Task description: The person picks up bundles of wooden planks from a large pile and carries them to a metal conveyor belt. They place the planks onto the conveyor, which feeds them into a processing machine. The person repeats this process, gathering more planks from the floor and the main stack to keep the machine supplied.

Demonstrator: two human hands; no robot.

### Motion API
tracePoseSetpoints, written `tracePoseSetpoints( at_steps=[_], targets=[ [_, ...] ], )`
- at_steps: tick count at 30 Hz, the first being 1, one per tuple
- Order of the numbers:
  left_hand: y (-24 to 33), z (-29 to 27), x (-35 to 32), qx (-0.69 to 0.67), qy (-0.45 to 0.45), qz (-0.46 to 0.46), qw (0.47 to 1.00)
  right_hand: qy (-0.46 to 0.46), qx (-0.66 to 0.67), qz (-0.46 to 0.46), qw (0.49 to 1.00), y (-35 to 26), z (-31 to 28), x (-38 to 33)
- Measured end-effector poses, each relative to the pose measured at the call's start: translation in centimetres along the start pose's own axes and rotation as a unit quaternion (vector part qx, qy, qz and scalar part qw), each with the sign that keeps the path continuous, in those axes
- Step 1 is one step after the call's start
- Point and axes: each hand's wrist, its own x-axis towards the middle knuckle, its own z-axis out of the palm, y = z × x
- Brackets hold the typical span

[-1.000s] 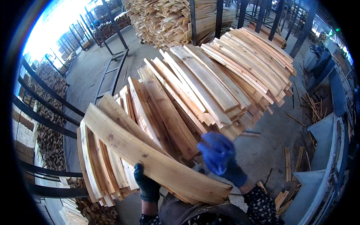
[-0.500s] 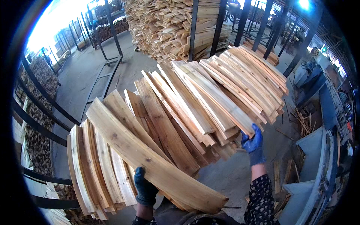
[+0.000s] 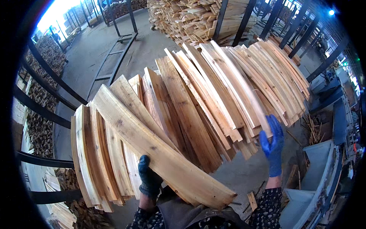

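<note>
My left hand (image 3: 149,176), in a dark blue-green glove, is closed around the near edge of a wide knotted board (image 3: 152,147). This board slants across the other planks, from the left of the row toward my waist. At the right, my right hand (image 3: 273,143), in a bright blue glove, has its thumb and fingers on either side of the near end of a narrow board (image 3: 244,89). The narrow board is slightly blurred and rests along the top of the row of planks (image 3: 190,118).
Black metal uprights (image 3: 51,82) stand at the left, with more at the far right. A tall stack of boards (image 3: 183,19) rises behind. An empty metal frame (image 3: 118,57) lies on the concrete floor. Blue-grey machinery (image 3: 318,164) and wood scraps (image 3: 314,126) line the right.
The view has shifted, so the scene sits further right and higher. The narrow board in my right hand has swung, its far end moving right. My left hand still grips the wide board.
</note>
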Motion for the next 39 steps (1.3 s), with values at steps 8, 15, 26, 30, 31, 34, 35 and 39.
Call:
tracePoseSetpoints(
  at_steps=[8, 15, 26, 30, 31, 34, 35, 39],
  targets=[
    [-0.8, 1.0, 0.9, -0.016, 0.01, -0.016, 1.0, -0.056, -0.083, -0.058, 0.993, -2.8, 1.0, -1.7],
    [-1.3, 2.3, 1.5, -0.077, -0.09, -0.038, 0.992, 0.027, -0.118, -0.084, 0.989, -0.3, 2.2, 0.7],
    [-5.5, 9.3, -0.4, 0.128, -0.024, 0.041, 0.991, 0.02, 0.2, 0.197, 0.959, 6.2, 0.7, 2.0],
    [-8.7, 14.5, -1.7, 0.053, 0.02, 0.065, 0.996, -0.102, 0.322, 0.218, 0.916, 11.0, -2.3, 2.0],
    [-9.9, 14.2, -1.6, 0.045, 0.009, 0.061, 0.997, -0.133, 0.295, 0.217, 0.921, 10.3, -4.1, 2.0],
    [-13.6, 16.2, -1.4, 0.042, -0.001, 0.054, 0.998, -0.035, 0.283, 0.16, 0.945, 16.0, -7.7, 2.4],
    [-14.7, 18.5, -1.8, 0.052, 0.0, 0.055, 0.997, 0.036, 0.185, 0.142, 0.972, 18.2, -9.9, 2.8],
    [-17.8, 20.5, -1.8, 0.076, -0.049, 0.039, 0.995, 0.162, -0.106, 0.122, 0.974, 27.8, -14.7, 7.1]
  ],
)
